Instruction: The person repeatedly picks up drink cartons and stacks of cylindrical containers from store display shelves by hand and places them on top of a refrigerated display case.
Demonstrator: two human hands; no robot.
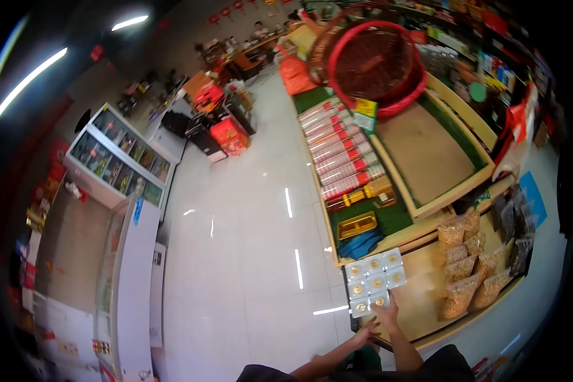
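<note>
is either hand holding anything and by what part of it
The right hand has fingers at the near edge of a small packet; gripped or merely touched, I can't tell. The left hand holds nothing visible.

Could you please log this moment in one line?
right hand: at square packet | left hand: near right hand | table: other packets, bagged goods
</note>
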